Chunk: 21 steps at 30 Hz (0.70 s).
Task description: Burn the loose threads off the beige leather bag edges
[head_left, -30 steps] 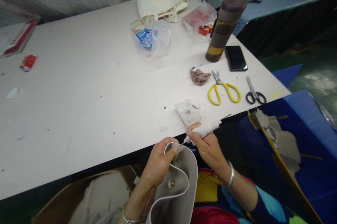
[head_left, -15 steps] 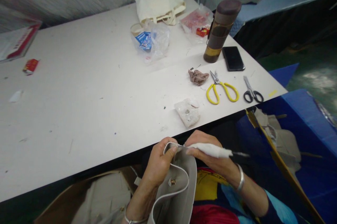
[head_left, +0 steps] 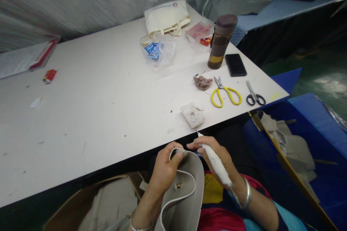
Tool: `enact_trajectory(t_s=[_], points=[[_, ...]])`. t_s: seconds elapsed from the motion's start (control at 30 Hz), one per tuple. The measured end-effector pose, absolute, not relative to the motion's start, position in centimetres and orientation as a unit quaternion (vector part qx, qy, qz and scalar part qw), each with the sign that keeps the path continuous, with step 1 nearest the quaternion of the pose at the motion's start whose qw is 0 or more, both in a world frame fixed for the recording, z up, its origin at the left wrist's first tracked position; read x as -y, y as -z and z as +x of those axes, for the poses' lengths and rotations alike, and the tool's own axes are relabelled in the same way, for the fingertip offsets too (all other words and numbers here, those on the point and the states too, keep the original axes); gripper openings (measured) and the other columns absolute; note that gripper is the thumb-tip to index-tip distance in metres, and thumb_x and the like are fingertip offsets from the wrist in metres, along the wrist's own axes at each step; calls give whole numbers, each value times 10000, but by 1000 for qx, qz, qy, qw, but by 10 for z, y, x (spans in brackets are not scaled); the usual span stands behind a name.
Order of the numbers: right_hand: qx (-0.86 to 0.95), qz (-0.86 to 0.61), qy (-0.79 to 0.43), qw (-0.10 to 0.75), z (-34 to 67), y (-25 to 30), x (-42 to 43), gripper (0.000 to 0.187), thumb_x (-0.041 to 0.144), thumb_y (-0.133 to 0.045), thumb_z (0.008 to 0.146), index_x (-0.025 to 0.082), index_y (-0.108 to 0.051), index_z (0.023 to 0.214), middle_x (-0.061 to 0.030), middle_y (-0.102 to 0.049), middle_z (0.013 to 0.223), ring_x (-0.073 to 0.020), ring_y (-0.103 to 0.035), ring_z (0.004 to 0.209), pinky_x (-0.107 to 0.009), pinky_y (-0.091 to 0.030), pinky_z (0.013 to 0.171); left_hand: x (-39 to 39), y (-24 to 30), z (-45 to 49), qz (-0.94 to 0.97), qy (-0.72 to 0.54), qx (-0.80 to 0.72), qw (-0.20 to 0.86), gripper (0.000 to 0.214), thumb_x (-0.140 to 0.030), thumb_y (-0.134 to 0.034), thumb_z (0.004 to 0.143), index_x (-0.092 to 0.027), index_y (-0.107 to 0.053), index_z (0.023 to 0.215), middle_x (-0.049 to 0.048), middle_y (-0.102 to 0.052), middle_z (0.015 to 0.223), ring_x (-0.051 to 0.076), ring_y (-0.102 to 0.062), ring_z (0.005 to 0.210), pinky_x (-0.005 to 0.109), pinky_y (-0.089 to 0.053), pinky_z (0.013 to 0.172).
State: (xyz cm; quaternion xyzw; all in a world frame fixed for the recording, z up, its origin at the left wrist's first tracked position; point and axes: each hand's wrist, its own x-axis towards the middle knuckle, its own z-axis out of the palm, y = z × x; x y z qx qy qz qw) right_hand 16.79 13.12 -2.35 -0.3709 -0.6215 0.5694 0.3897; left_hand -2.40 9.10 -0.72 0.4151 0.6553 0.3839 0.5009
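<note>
My left hand (head_left: 164,167) is closed on the rim of a grey leather bag piece (head_left: 184,195) with a small brass snap, held over my lap below the table edge. My right hand (head_left: 217,155) grips a thin tool with a white-wrapped handle (head_left: 217,162); its metal tip points up toward the table edge, and the handle lies back along my wrist. A small clear plastic packet of metal parts (head_left: 193,114) lies on the white table (head_left: 103,101) just above my hands.
Yellow-handled scissors (head_left: 226,95), black scissors (head_left: 255,97), a brown cloth scrap (head_left: 202,82), a brown bottle (head_left: 220,41) and a black phone (head_left: 235,64) sit at the right. Plastic bags (head_left: 159,48) and a cream tote (head_left: 166,17) lie at the back. A cardboard box of grey pieces (head_left: 108,202) stands lower left.
My right hand has turned the white-handled tool: its tip left the bag's rim and now points up, the handle swung back along my wrist. My left hand kept its hold.
</note>
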Motion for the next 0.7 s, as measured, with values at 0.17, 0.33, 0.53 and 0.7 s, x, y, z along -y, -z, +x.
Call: enact_trajectory(t_s=[0.17,0.33,0.53,0.7], points=[[652,-379,-573,321,158,17,-119,264,315,-727,971,255,-596,1192,-18,-742,1059,-157,-718,878,-246,-546,784,-82,-2,-22,470,-376,-641,477,137,-303,-633,904,-193,-698,855,41,-730,860,233,-648,844,316,-472,815],[662,-397,-549,320,157,9,-109,250,254,-746,930,246,-573,1111,43,-655,872,-119,-607,719,-219,-457,671,-75,-12,-16,492,-372,-662,426,96,-274,-646,912,-208,-689,856,23,-728,854,219,-656,840,304,-469,814],[653,-364,-575,332,156,2,-108,234,282,-765,898,233,-574,1024,61,-596,817,-111,-545,690,-213,-409,637,-65,-16,-14,467,-383,-661,446,95,-267,-710,849,-204,-649,812,-6,-674,795,195,-603,780,286,-467,751],[626,-330,-624,332,151,4,-111,294,414,-773,890,208,-567,933,68,-547,746,-101,-476,628,-209,-364,579,-54,-17,-19,482,-366,-643,470,125,-306,-728,869,-202,-670,832,-3,-690,814,195,-606,795,280,-468,760]])
